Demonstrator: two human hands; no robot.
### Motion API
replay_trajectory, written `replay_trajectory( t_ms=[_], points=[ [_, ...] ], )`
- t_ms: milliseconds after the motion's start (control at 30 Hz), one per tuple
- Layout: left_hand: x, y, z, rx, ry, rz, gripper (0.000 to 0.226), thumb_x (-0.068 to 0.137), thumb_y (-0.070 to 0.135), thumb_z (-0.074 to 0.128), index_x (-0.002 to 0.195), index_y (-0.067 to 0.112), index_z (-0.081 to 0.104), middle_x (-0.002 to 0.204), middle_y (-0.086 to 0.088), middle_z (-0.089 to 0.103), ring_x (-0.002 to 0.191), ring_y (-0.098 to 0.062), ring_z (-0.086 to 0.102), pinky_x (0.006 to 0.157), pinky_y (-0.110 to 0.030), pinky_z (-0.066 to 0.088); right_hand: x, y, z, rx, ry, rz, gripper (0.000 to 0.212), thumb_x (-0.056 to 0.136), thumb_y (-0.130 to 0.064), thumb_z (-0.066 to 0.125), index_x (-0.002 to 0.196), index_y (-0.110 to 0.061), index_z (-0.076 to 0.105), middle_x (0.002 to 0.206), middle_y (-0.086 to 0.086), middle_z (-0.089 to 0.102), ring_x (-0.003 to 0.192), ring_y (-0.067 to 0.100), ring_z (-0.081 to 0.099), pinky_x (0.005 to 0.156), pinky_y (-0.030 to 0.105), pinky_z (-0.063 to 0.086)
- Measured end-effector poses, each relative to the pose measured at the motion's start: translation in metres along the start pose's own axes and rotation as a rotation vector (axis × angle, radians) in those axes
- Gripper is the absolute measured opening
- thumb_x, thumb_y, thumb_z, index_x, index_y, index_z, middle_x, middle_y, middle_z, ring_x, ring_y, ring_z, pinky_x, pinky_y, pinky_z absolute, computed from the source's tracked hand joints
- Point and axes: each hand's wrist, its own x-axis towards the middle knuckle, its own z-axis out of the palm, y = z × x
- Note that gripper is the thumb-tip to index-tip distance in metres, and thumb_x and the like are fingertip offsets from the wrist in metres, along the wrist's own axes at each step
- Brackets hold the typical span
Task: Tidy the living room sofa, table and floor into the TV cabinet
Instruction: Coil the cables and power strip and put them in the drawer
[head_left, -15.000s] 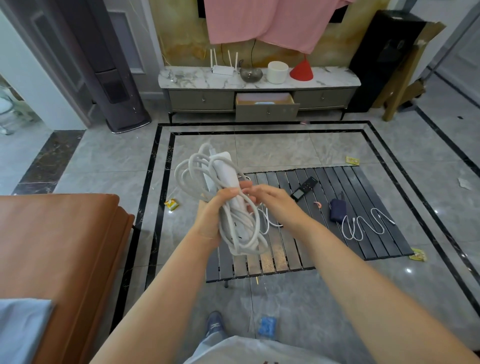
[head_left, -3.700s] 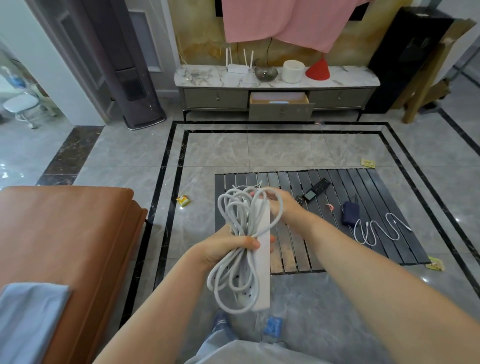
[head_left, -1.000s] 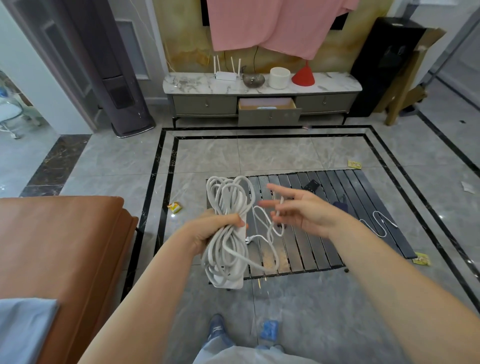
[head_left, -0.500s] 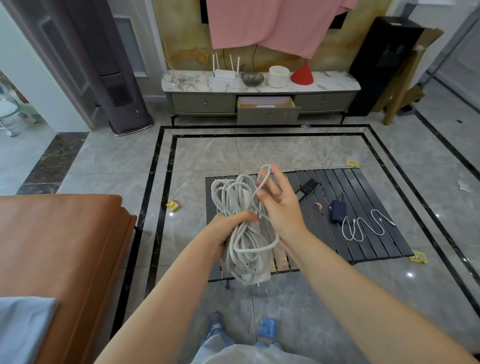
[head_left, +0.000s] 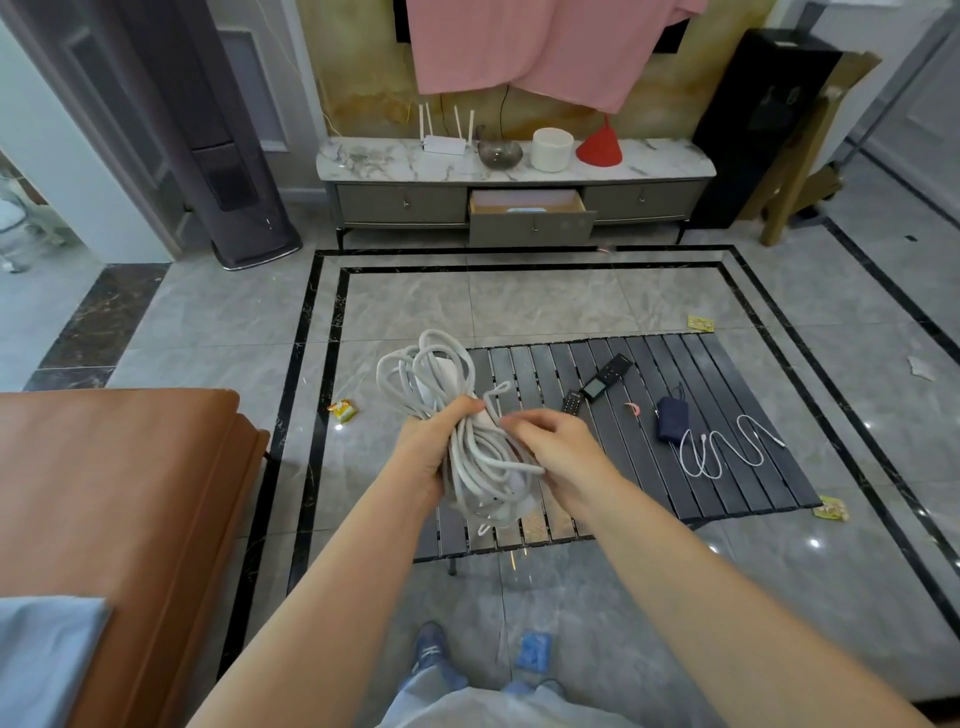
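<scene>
The white power strip (head_left: 498, 512), wrapped in its coiled white cord (head_left: 441, 374), is held above the near left edge of the slatted tabletop (head_left: 727, 374). The left hand (head_left: 436, 441) grips the bundle at mid-length, fingers curled round it. The right hand (head_left: 556, 447) pinches a cord loop at the bundle's right side. Far across the floor, the TV cabinet (head_left: 514, 166) has its centre drawer (head_left: 530, 221) open.

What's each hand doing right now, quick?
Left hand: grips the coiled white power strip cable.
Right hand: fingers curled on a loop of the same cable bundle.
</scene>
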Motion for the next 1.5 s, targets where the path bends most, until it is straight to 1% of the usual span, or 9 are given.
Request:
replay_trajectory(
  t_ms=[233,433,633,800,1000,1167,1267,1333,1500],
  points=[
    [0.0,0.001,-0.004,0.112,-0.062,0.057,0.047,0.074,0.013,0.081,0.116,-0.002,0.067,0.105,-0.022,0.072,0.082,-0.029,0.071,0.078,-0.043,0.06,-0.004,-0.002,-0.008,0.267,0.146,-0.065,0.013,0.091,-0.002,0.066,0.096,-0.01,0.073,0.087,0.006,0.07,0.075,0.013,0.062,0.066,0.023,0.05],
    [-0.003,-0.004,0.007,0.063,-0.195,-0.006,0.037,0.083,0.013,0.073,0.117,0.002,0.068,0.111,-0.023,0.071,0.093,-0.032,0.071,0.077,-0.038,0.058,-0.011,-0.001,0.016,0.097,0.238,-0.318,0.014,0.086,-0.01,0.074,0.095,-0.02,0.078,0.089,-0.003,0.077,0.086,0.012,0.073,0.082,0.032,0.059],
    [0.004,-0.001,0.002,0.04,-0.176,0.036,0.059,0.07,0.02,0.084,0.121,-0.003,0.064,0.114,-0.029,0.068,0.095,-0.036,0.071,0.073,-0.038,0.059,-0.013,0.004,0.011,-0.259,0.155,-0.407,0.016,0.086,-0.023,0.074,0.1,-0.031,0.077,0.096,-0.014,0.072,0.092,0.002,0.068,0.087,0.032,0.057],
    [0.005,-0.004,0.007,0.061,-0.274,-0.002,0.063,0.074,0.032,0.079,0.12,-0.007,0.065,0.116,-0.027,0.068,0.099,-0.032,0.071,0.073,-0.033,0.059,-0.018,-0.009,0.012,-0.081,0.051,-0.314,0.022,0.085,-0.012,0.074,0.102,-0.026,0.078,0.093,-0.005,0.077,0.095,0.011,0.072,0.094,0.04,0.056],
    [0.015,0.009,-0.005,0.165,-0.387,-0.076,0.049,0.073,0.036,0.08,0.105,0.0,0.069,0.09,-0.019,0.067,0.079,-0.028,0.065,0.075,-0.036,0.056,-0.031,-0.016,-0.006,-0.076,-0.273,-0.355,0.058,0.096,-0.007,0.06,0.147,-0.027,0.041,0.112,-0.004,0.074,0.117,0.006,0.063,0.102,0.024,0.046],
    [0.019,0.008,0.001,0.3,-0.413,-0.131,0.057,0.062,0.033,0.082,0.104,0.001,0.062,0.074,-0.013,0.064,0.058,-0.021,0.063,0.056,-0.029,0.054,-0.02,-0.019,-0.025,-0.035,-0.021,-0.471,0.035,0.1,-0.005,0.051,0.13,-0.022,0.06,0.1,0.005,0.076,0.1,0.017,0.071,0.095,0.034,0.055],
    [0.018,0.004,0.008,0.311,-0.432,-0.19,0.04,0.066,0.025,0.081,0.094,0.002,0.063,0.069,-0.011,0.066,0.056,-0.021,0.064,0.055,-0.028,0.055,0.017,-0.012,-0.038,-0.421,0.168,-0.539,0.055,0.092,0.005,0.055,0.137,-0.027,0.053,0.131,-0.005,0.055,0.116,0.009,0.057,0.092,0.018,0.05],
    [0.019,0.005,0.011,0.295,-0.44,-0.214,0.031,0.07,0.023,0.078,0.088,0.003,0.063,0.065,-0.01,0.066,0.053,-0.02,0.065,0.052,-0.027,0.054,0.044,-0.007,-0.045,-0.659,0.113,-0.439,0.059,0.091,0.004,0.054,0.143,-0.024,0.048,0.142,0.0,0.042,0.13,0.016,0.045,0.089,0.004,0.038],
    [0.021,0.006,0.014,0.349,-0.507,-0.217,0.04,0.066,0.029,0.075,0.093,0.002,0.063,0.072,-0.01,0.066,0.057,-0.017,0.064,0.057,-0.026,0.055,0.074,0.007,-0.058,-0.561,-0.075,-0.11,0.019,0.1,-0.035,0.052,0.096,-0.031,0.07,0.098,-0.009,0.062,0.101,0.018,0.055,0.08,0.031,0.042]
  ],
)
